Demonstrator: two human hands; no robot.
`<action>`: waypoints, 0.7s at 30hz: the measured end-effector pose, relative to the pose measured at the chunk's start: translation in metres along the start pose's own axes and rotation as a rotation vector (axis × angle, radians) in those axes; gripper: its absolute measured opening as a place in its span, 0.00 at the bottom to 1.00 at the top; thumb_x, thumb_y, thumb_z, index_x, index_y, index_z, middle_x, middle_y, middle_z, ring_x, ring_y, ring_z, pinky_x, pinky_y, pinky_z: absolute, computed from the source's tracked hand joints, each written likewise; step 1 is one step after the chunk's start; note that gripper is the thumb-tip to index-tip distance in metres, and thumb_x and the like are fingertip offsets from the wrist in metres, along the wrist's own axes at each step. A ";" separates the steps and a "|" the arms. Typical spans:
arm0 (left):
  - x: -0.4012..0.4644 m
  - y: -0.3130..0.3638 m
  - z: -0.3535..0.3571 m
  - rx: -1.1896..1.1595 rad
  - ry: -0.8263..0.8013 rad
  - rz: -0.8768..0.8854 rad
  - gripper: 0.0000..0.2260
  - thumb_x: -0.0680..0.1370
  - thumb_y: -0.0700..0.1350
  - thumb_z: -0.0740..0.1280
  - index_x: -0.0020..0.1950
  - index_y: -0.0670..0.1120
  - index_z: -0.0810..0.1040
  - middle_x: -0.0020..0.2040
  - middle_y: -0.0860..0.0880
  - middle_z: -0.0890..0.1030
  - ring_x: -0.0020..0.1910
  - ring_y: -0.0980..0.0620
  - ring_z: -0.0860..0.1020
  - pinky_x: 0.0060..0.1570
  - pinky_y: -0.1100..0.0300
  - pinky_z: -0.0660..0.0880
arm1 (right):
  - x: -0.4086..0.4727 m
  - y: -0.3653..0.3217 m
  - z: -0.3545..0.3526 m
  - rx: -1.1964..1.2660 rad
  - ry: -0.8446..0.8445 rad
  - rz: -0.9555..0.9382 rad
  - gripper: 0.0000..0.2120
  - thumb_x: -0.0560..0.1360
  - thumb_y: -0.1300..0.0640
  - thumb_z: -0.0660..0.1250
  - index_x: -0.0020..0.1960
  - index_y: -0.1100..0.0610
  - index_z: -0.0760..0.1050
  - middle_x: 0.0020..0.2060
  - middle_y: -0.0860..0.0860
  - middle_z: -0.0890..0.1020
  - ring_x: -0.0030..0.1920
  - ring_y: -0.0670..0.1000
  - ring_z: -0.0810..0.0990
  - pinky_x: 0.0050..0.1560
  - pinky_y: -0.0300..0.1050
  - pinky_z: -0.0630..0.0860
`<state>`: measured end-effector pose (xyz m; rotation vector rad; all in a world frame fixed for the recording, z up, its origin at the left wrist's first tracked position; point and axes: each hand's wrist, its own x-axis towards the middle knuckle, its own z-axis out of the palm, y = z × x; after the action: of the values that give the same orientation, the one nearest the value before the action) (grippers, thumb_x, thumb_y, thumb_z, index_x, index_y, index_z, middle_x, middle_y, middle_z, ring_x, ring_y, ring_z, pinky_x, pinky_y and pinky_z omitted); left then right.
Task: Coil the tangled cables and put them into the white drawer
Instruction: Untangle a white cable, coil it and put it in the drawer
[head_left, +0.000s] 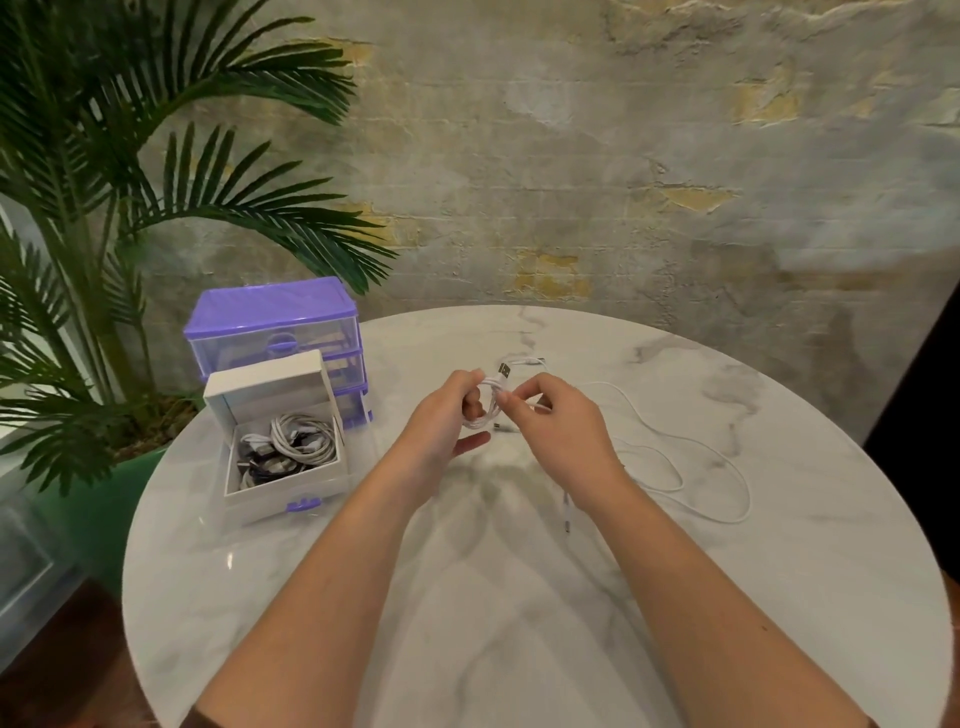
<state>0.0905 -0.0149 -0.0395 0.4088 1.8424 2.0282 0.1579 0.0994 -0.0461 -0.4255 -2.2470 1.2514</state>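
Fingers (470, 387) of the left hand (447, 415) curl around a small coil of white cable (488, 402), clamped on it, with the thumb stretched out below. Fingers of the right hand (558, 421) pinch together on the same coil at its right side, just under a plug (504, 371) that sticks up from the top. Both hands hover above the middle of a round marble table (519, 597).

To the right, more white cable (691, 462) lies loose on the table in wide loops, with one end trailing down near the right wrist.

To the left, well apart from the hands, a white drawer (283, 452) sits pulled out on the table, with several coiled cables (291, 447), white and dark, inside it. Just behind it stands a purple drawer unit (275, 325). A green palm plant (104, 208) rises beyond the table's left edge, before a rough plaster wall (623, 156).
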 end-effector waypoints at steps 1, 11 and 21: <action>0.000 0.001 -0.001 -0.045 -0.007 -0.008 0.15 0.79 0.49 0.61 0.34 0.47 0.67 0.32 0.51 0.69 0.39 0.54 0.70 0.55 0.52 0.77 | 0.000 -0.001 0.000 0.021 0.010 -0.006 0.10 0.76 0.46 0.69 0.44 0.52 0.79 0.25 0.41 0.71 0.29 0.41 0.70 0.30 0.35 0.62; -0.003 0.009 -0.007 -0.041 -0.067 0.018 0.15 0.78 0.50 0.63 0.31 0.49 0.68 0.32 0.52 0.71 0.42 0.53 0.73 0.59 0.51 0.74 | 0.005 0.001 -0.002 -0.101 0.144 -0.244 0.06 0.77 0.52 0.68 0.46 0.53 0.82 0.39 0.43 0.77 0.38 0.39 0.74 0.38 0.30 0.66; 0.001 -0.001 -0.007 0.375 0.027 0.154 0.17 0.78 0.59 0.63 0.48 0.46 0.81 0.35 0.52 0.76 0.39 0.53 0.76 0.51 0.56 0.72 | 0.003 0.007 0.001 -0.390 0.097 -0.392 0.10 0.81 0.53 0.61 0.54 0.51 0.80 0.43 0.44 0.71 0.43 0.50 0.76 0.42 0.50 0.74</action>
<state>0.0866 -0.0205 -0.0410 0.6449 2.2764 1.7816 0.1549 0.1038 -0.0512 -0.1644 -2.3430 0.5855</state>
